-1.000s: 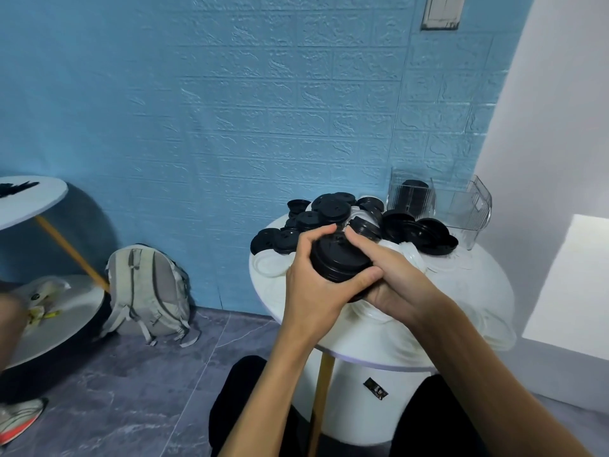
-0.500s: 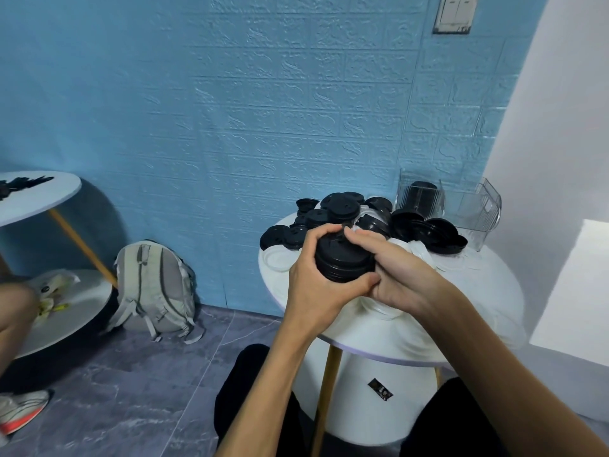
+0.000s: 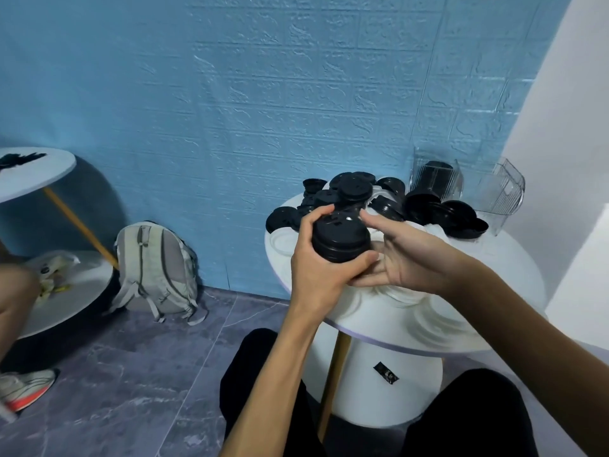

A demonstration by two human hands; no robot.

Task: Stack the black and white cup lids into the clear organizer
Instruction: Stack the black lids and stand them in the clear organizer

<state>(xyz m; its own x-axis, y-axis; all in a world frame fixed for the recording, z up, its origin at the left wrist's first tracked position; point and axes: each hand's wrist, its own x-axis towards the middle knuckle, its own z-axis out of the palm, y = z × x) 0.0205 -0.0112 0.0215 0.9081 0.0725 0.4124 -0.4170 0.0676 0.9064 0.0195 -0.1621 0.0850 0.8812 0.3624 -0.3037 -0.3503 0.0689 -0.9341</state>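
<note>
My left hand (image 3: 321, 268) grips a stack of black lids (image 3: 341, 237) from the left, thumb under it and fingers over its far edge. My right hand (image 3: 405, 255) holds the same stack from the right, index finger on its top rim. Both are above the round white table (image 3: 514, 291). More loose black lids (image 3: 352, 189) are heaped at the table's back, and white lids (image 3: 438, 324) lie on its near side. The clear organizer (image 3: 504, 192) stands at the back right, with black lids (image 3: 435, 178) stacked in its left compartment.
A blue brick-pattern wall runs behind the table and a white wall is on the right. A grey backpack (image 3: 158, 268) leans on the wall at the left. Another white table (image 3: 33, 173) and another person's leg and shoe (image 3: 23, 389) are at far left.
The view has shifted a little. Both hands keep hold of the black lid stack, which has tilted slightly, with my right index finger now on its top rim.
</note>
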